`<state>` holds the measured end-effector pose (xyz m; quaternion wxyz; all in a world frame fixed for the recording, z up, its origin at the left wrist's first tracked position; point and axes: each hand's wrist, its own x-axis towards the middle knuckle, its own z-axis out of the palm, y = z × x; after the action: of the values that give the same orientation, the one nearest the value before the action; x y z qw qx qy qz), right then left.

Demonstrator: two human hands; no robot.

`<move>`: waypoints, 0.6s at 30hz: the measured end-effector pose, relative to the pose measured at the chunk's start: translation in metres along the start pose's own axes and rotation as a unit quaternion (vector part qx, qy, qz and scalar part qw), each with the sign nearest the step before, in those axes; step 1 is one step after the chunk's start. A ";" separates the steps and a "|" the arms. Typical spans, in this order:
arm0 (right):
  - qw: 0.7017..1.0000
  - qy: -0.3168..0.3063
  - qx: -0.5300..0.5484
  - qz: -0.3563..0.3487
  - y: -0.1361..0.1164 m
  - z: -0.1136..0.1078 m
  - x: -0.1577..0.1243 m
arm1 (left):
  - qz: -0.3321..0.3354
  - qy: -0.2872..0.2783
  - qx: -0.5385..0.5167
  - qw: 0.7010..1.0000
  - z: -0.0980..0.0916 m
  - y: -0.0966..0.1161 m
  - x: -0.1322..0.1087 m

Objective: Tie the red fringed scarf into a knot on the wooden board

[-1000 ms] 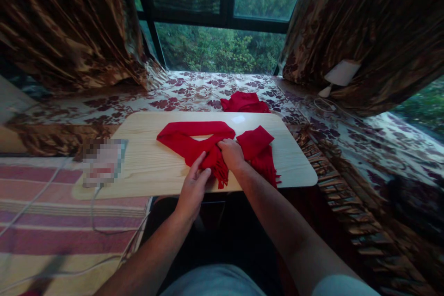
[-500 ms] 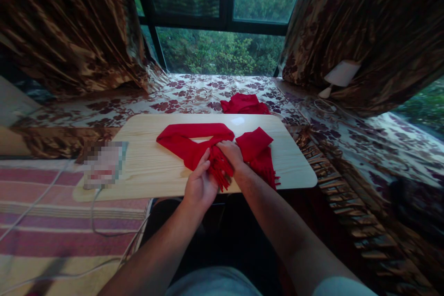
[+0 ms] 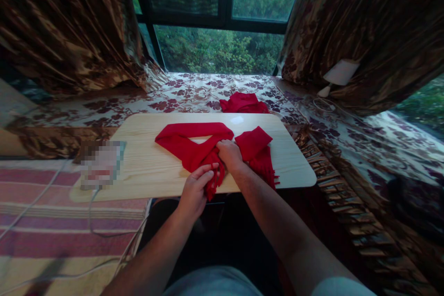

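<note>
A red scarf (image 3: 194,155) lies on the light wooden table (image 3: 145,166), folded into a loop on the left, with fringed ends toward the front edge. At the front edge my left hand (image 3: 196,189) pinches the fringe between thumb and fingers. Further up, my right hand (image 3: 229,153) is closed on the scarf where its layers cross; its fingertips are partly hidden. Right beside that hand, another stretch of red fabric (image 3: 255,142) is folded over, and its fringe hangs toward the table's front edge.
Behind the table, another red cloth (image 3: 244,102) lies heaped on the floral-covered sill (image 3: 194,90). A blurred-out item (image 3: 102,164) with a cable sits at the table's left end. A small white lamp (image 3: 342,73) stands at the right, and a striped bedspread (image 3: 69,222) is at lower left.
My left hand has gone from open beside the fringe to pinching it, and has come slightly down and left, drawing strands along. My right hand has stayed nearly in place.
</note>
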<state>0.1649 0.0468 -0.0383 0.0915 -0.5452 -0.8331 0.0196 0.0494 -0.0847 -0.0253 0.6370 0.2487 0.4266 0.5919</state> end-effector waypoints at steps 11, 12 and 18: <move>1.000 0.018 -0.004 -0.007 -0.002 -0.002 -0.003 | 0.005 -0.246 0.471 0.847 -0.020 0.054 -0.034; 1.000 0.021 -0.001 -0.007 -0.002 -0.002 -0.003 | 0.060 -0.183 0.478 0.857 -0.022 0.057 -0.029; 0.999 0.033 0.015 -0.012 -0.001 -0.002 -0.004 | 0.306 0.014 0.536 0.787 -0.034 0.039 0.036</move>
<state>0.1661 0.0423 -0.0368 0.1273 -0.5342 -0.8356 0.0129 -0.0024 -0.0494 -0.0192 0.1806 0.6592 0.5856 0.4358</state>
